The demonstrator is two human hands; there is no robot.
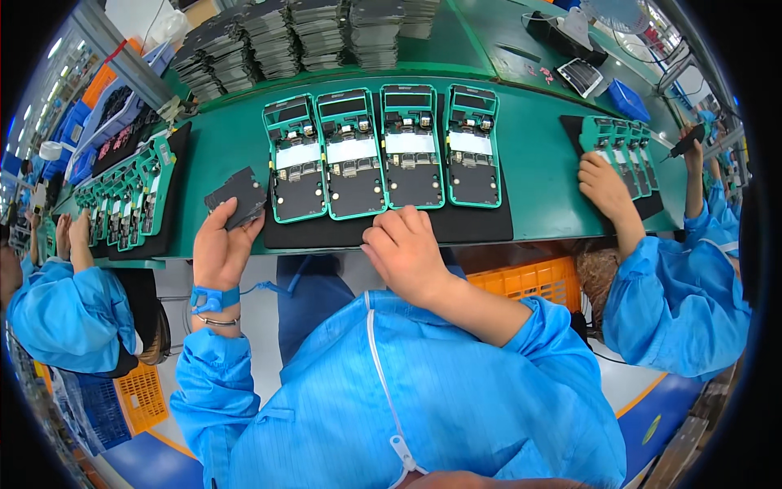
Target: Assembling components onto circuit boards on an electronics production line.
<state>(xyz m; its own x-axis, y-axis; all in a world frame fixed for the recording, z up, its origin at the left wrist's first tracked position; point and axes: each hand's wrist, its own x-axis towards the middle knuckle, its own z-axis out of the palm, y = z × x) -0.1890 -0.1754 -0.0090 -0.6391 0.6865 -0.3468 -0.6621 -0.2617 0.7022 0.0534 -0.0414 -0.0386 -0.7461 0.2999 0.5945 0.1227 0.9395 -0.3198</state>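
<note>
Green housings: lying four abreast on a black mat, carrying white strips and black panels.
Orange crate: standing partly hidden below the table.
Dark sheet stacks: rising behind.
Left grip: pinching a thin dark plate left of the housings.
Right grip: curling at the third housing's lower edge; cannot tell if pinching.

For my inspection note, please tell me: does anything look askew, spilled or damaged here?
Nothing odd stands out: I see no spill or obvious damage. The four green housings lie in a fairly tidy row on the black mat; only the stacks of dark sheets behind have uneven edges.
</note>
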